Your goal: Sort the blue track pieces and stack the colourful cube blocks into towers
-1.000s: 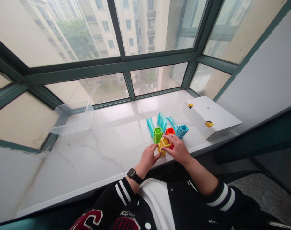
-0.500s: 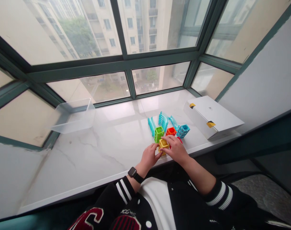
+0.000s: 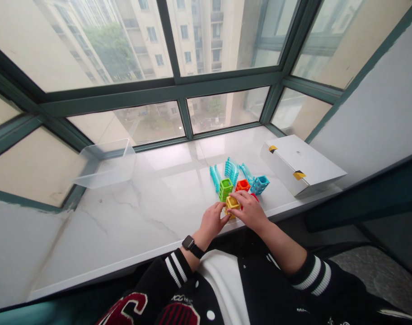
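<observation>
Yellow block [image 3: 231, 201], half hidden, apparently gripped by right hand [image 3: 250, 211].

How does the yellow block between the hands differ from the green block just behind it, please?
The yellow block is gripped between the left hand and right hand; the green block stands free, untouched. The yellow block sits nearer the edge of the white sill, the green block farther back, by the blue curved tracks. The green block looks taller than the yellow block. Both are hollow, lattice-walled plastic pieces.
</observation>
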A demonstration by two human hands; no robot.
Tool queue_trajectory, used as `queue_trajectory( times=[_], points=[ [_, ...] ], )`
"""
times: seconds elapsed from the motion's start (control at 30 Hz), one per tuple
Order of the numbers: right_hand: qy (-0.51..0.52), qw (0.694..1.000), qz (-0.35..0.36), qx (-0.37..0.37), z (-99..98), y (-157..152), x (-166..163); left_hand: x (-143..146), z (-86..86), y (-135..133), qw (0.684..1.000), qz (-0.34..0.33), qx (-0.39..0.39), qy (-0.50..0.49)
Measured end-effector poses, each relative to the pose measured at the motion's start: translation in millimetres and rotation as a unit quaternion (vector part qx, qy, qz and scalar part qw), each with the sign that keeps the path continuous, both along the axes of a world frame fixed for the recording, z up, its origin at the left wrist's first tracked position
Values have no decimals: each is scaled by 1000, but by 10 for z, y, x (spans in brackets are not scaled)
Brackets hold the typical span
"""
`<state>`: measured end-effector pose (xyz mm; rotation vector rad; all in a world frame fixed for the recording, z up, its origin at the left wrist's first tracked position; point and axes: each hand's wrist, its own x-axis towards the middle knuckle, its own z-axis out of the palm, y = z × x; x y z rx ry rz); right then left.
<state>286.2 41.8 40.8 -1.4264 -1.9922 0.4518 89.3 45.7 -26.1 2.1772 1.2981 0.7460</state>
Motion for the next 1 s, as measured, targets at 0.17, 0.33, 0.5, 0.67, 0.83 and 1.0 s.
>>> queue_trajectory(
  times=[0.17,0.33,0.5,0.67,0.83,1.0],
  points=[
    [5,1000,1,-4,2,-8,-4,4,22,1,1000,2,-4,4],
    [4,1000,-3,-4,-18,-6,-8,-2,20,-4,1000,5,-2,0],
    [-4,1000,-3,6,-36,-15,-7,9,-12,-2,1000,8,-6,-4],
    [-28,999,-6,18,-49,-21,-3,-24,-77,29,1000,2,-13,-20],
    [-66,997,-9,28,-74,-26,-2,-280,-201,86,1000,-5,-23,-15],
    [-65,997,-19,45,-60,-41,32,-850,-365,96,997,67,-30,-12]
  ],
)
